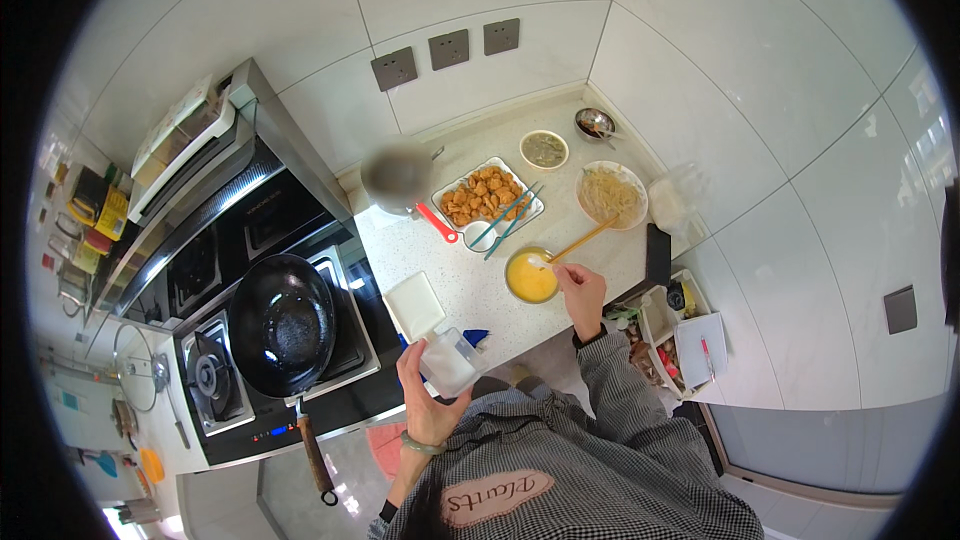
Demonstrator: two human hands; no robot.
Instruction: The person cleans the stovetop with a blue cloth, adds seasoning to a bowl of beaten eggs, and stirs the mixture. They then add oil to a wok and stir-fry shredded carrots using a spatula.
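My left hand (431, 401) grips a clear plastic box (454, 364) with white contents, probably a seasoning; its white lid (416, 305) is flipped back. A small white spoon (538, 262) is pinched between the thumb and fingers of my right hand (583, 291), its head over a round bowl (512, 292). Yellow liquid like beaten egg (532, 281) fills much of that bowl. Wooden chopsticks (585, 238) slant from the bowl's rim toward a dish of pale shreds (611, 195). Whether the spoon carries anything is too small to tell.
Browned fried pieces (486, 195) lie in a rectangular tray (535, 216) with blue-green chopsticks (508, 223) across it. Behind are a bowl of soup (544, 150) and a metal bowl (595, 122). A black wok (282, 326) sits on the stove at left; its handle (315, 457) juts past the front edge.
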